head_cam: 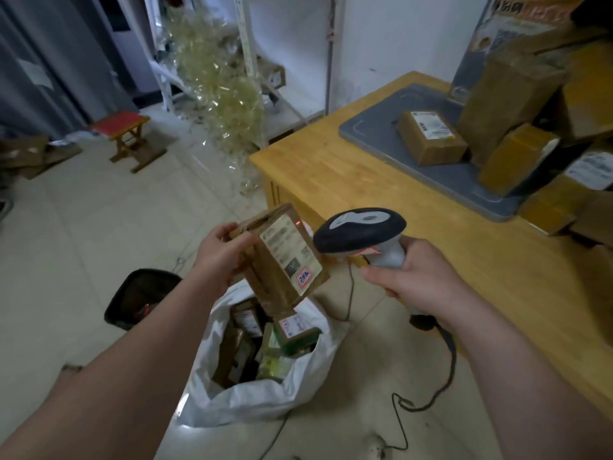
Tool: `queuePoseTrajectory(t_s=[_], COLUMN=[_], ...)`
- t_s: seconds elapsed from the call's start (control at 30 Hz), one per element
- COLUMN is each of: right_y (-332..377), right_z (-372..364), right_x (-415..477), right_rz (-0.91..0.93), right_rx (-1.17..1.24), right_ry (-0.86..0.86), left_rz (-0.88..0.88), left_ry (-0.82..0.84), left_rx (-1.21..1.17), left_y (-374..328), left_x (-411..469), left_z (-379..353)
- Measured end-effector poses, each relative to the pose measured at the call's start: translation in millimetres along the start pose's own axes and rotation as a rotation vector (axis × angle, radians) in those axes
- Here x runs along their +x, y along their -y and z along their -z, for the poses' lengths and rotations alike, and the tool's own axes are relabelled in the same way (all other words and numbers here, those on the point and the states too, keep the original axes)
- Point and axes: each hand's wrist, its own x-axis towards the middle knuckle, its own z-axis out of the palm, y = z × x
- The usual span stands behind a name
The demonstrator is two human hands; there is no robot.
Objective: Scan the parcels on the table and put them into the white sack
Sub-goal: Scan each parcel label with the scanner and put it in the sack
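Below, a black bin (139, 298) sits beside the white sack (265, 393) — left hand (220, 257) grips the parcel (282, 257) above it, right hand (418, 277) clenched round the scanner (360, 232).

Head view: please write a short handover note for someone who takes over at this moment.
Left hand grips a parcel above the sack.
Right hand grips the scanner, aimed at the parcel; a red dot shows near its label.
Done: several parcels lie in the sack.
Left: finish this scan, drop the parcel in, then scan and bag the boxes on the table.
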Motion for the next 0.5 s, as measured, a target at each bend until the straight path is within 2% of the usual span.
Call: queuePoseTrajectory(t_s=[0.2, 0.3, 0.5], right_y=[-26.4, -41.8, -68.1], right_z=[-52.4, -72.0, -101.0], right_x=[4.8, 7.4, 10.1], right_rz=[-0.069, -0.115, -0.182], right_rx=[-0.036, -0.073, -0.077], right_ry=[0.079, 0.095, 0.112], left_rz=[0.042, 0.083, 0.122], left_ry=[-0.231, -0.295, -0.205], left_rx=[0.297, 0.442, 0.668], left_y=[77.0, 107.2, 140.8], left_x=[2.0, 5.0, 8.8], left_z=[47.6, 56.6, 55.6])
